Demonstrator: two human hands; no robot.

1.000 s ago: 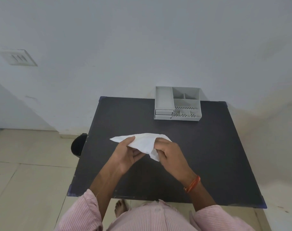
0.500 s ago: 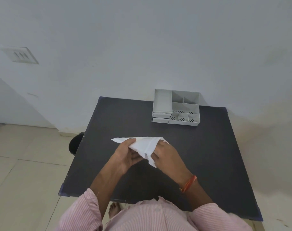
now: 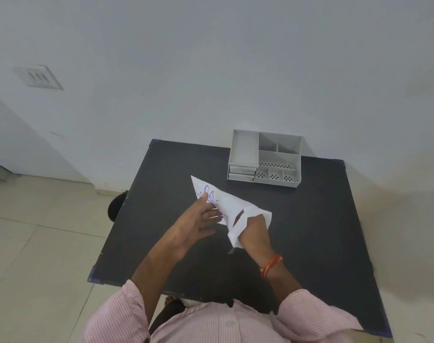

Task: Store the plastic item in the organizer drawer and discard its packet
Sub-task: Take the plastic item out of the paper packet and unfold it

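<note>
A white packet (image 3: 235, 203) with blue print lies slanted over the middle of the black table (image 3: 315, 233). My left hand (image 3: 196, 220) holds its left part, thumb on top and fingers stretched along the printed face. My right hand (image 3: 255, 235) is pushed into the packet's open right end, and its fingers are hidden inside. No plastic item shows. The grey organizer (image 3: 243, 151) stands at the table's far edge against the wall, with two shut drawers at its front left and several open compartments.
A dark round object (image 3: 115, 206) sits on the floor just left of the table. The white wall rises directly behind the organizer. Beige floor tiles lie to the left. My pink striped sleeves fill the bottom of the view.
The packet has been turned so its printed face shows and its tip points away to the left. My right hand has gone inside its opening, and my left hand's fingers have spread out.
</note>
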